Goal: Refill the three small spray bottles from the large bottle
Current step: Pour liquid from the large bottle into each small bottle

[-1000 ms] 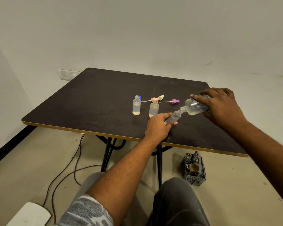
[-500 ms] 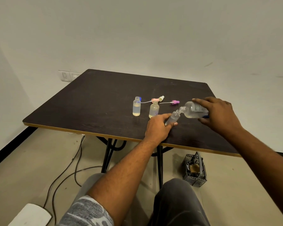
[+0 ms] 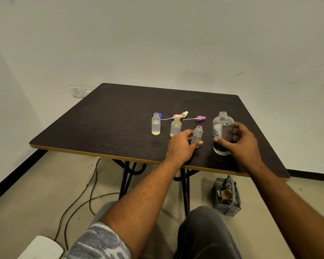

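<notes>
Indoors, dark table (image 3: 120,118), large bottle (image 3: 223,128) upright, pale wall (image 3: 157,43)

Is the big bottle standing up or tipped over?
Standing up. The big bottle has its open neck pointing up and its bottom down on the table, with the right hand holding its side.

Three small bottles (image 3: 176,126) on table (image 3: 105,116), large bottle (image 3: 223,132) rightmost

Large bottle (image 3: 223,128) label reads "re-nu"
</notes>
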